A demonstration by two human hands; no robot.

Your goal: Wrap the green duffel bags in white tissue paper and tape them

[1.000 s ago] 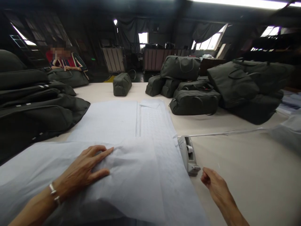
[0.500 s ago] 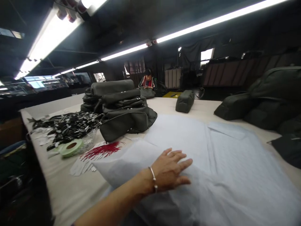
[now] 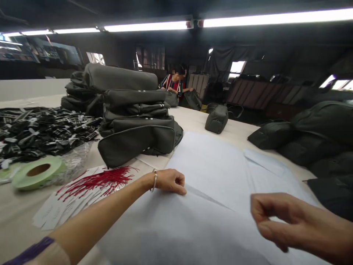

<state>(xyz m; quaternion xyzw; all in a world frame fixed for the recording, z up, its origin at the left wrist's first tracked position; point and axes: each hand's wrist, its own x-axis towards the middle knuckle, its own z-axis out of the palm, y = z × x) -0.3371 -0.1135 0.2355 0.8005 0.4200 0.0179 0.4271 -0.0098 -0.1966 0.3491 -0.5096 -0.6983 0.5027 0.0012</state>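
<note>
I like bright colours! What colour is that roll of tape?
Pale green; the roll of tape shows best in the head view.

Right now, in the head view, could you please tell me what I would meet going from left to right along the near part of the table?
Green tape roll → red-stringed tags → left hand, pinching the white paper → right hand.

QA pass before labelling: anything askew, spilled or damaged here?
No damage visible. The top paper sheet has a raised fold running from the left hand; red strings sprawl loose over the white tags.
</note>
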